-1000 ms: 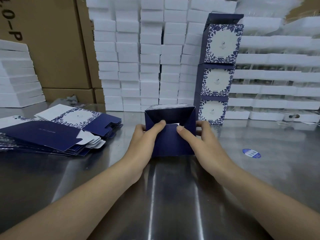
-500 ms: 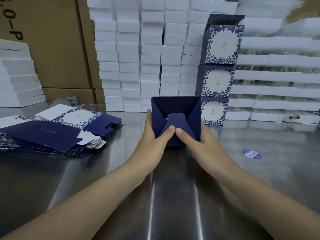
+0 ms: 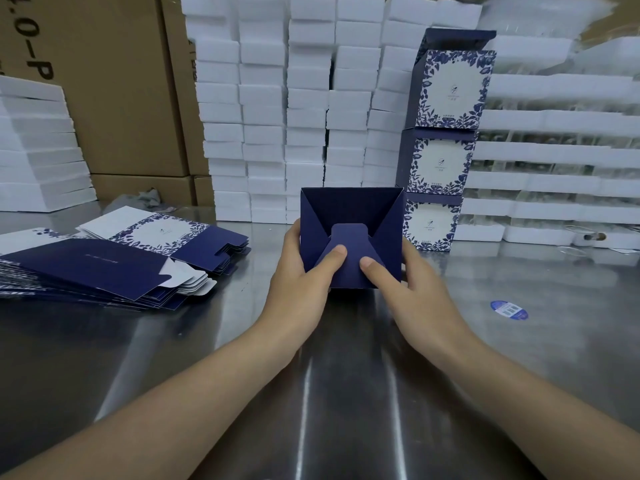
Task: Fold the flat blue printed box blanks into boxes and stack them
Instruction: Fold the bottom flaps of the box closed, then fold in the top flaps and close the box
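Facing the camera with its folded bottom, a dark blue cardboard box (image 3: 349,209) is gripped from both sides above the near middle of the shiny steel bench (image 3: 346,393). The left hand (image 3: 298,282) is clamped on its left wall and the right hand (image 3: 415,292) on its right wall, fingers wrapped behind. Both thumbs are pressed side by side onto the rounded tongue flap (image 3: 348,237) at the centre of the bottom panels. Whether the box's lower edge touches the bench cannot be told.

A fanned pile of flat blue printed box blanks (image 3: 104,265) is laid on the bench well to the left. A stack of three folded blue-and-white floral boxes (image 3: 446,133) is stood just behind and to the right of the held box, with the top one's lid flap raised. Columns of white foam blocks (image 3: 277,116) are ranged along the back, with brown cardboard cartons (image 3: 114,98) at the left. A blue oval sticker (image 3: 509,310) is seen on the bench to the right.
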